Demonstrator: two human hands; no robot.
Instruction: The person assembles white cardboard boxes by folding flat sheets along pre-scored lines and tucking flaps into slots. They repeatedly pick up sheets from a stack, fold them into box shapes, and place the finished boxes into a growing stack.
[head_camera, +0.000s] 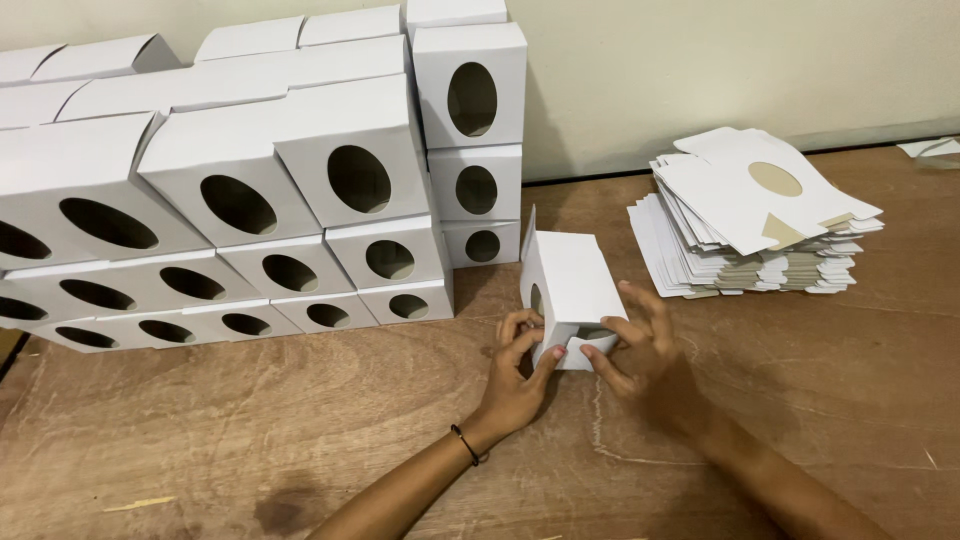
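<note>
1. The left hand (515, 375) pinches the near end of a white carton (568, 290) standing on the wooden counter (300, 430)
2. The right hand (640, 350) has its grip on the same end, fingers on a flap
3. Finished cartons with oval holes (250, 200) are stacked left
4. Flat blanks (750, 210) are piled right, well apart

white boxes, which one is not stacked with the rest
The box held between the left hand and right hand, alone on the table; the others sit stacked by the wall.

Both hands (580, 365) on white box (568, 285), apparently half-folded
</note>
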